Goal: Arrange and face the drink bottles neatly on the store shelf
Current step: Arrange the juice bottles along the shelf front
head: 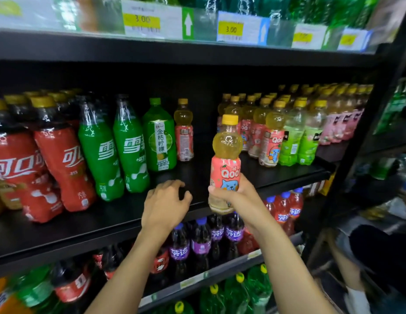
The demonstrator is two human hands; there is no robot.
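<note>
Right grip (231,196) holds Qoo bottle (227,155) low near its base, left grip (165,200) loose, empty; top-heavy, it could tip into lone pink bottle (184,132) mid-frame.

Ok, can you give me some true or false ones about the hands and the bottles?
1. The right hand holds a pink-label bottle with a yellow cap. True.
2. The left hand holds a green bottle. False: it holds nothing; its fingers are loosely curled above the shelf.
3. The pink-label bottle has its cap off. False: the cap is on.
4. A lone pink bottle stands right beside the green tea bottle. True.
5. The purple-label bottles stand on the shelf below the hands. True.
</note>
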